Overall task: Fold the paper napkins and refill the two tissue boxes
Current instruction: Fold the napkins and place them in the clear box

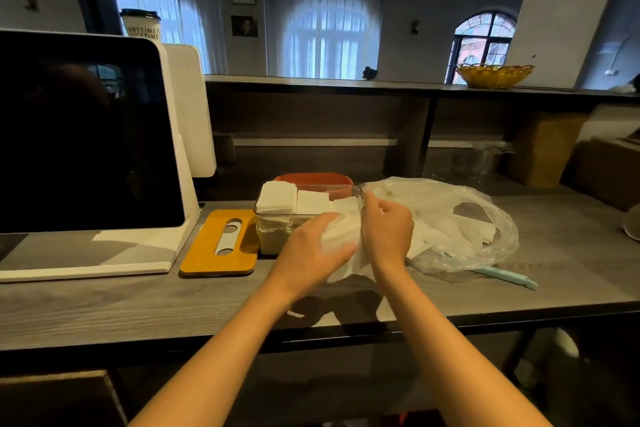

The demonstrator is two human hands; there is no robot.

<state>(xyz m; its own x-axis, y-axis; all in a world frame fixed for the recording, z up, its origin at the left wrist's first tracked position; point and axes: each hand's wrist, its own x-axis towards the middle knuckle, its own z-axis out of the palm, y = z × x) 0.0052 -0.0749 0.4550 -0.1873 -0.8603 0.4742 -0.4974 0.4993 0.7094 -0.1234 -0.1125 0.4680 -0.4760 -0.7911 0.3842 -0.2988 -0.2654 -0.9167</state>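
Hands meet over a white paper napkin (pixel 341 236) just in front of the clear plastic tissue box (pixel 277 218). Left hand (pixel 311 250) lies flat, fingers spread on it; right hand (pixel 386 229) pinches its top edge. Box holds folded white stacks; wooden slotted lid (pixel 221 243) lies beside it on the grey table (pixel 104 305).

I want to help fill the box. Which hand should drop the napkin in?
Probably the right hand: it pinches the napkin close to the clear box's open top. The left hand lies flat, pressing the napkin lower down.
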